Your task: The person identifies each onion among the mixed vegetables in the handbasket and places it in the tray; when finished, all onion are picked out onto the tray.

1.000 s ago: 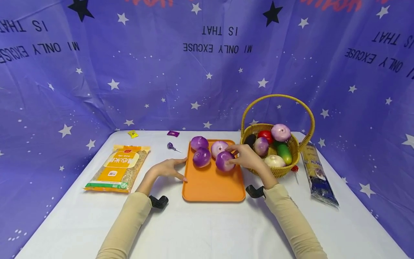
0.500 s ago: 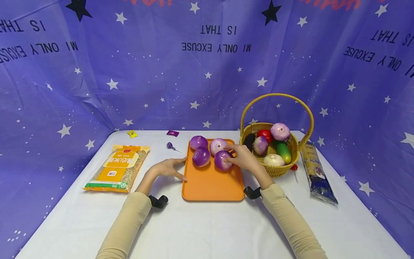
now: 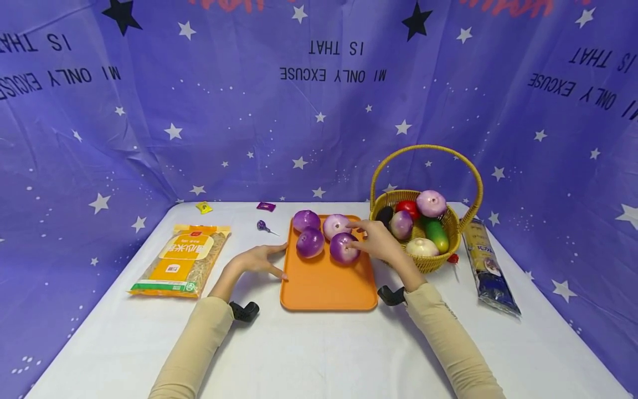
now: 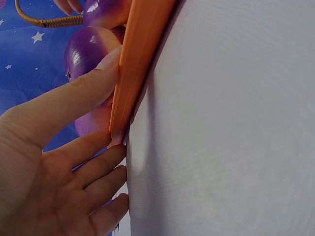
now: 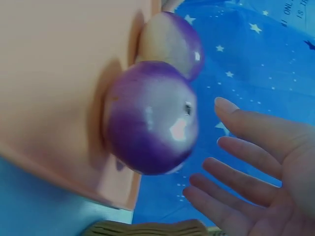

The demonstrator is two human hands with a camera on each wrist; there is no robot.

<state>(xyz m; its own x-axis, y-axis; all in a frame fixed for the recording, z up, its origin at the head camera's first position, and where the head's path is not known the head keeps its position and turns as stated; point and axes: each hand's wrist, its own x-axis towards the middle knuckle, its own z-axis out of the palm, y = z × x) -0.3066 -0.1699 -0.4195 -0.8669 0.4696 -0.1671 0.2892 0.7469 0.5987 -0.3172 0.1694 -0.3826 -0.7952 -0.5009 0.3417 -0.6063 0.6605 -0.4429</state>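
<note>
Several purple onions sit at the back of an orange tray (image 3: 329,288). My right hand (image 3: 381,242) is over the tray's right edge, beside the front right onion (image 3: 344,250); the paler onion (image 3: 336,225) lies behind it. In the right wrist view, the fingers of this right hand (image 5: 266,167) are spread and apart from the purple onion (image 5: 150,118). My left hand (image 3: 256,259) touches the tray's left side. In the left wrist view, its thumb lies against the tray rim (image 4: 135,69), with the other fingers extended along the side.
A wicker basket (image 3: 428,267) of vegetables stands right of the tray, its tall handle upright. A dark-blue-and-gold packet (image 3: 490,269) lies beyond it, near a red lollipop (image 3: 453,258). Left are a grain bag (image 3: 181,260), a purple lollipop (image 3: 261,225) and small wrapped candies (image 3: 266,206).
My right thumb has eased off the front right onion, whose end now shows more plainly. The left hand keeps its place at the tray, and the onions stay on it.
</note>
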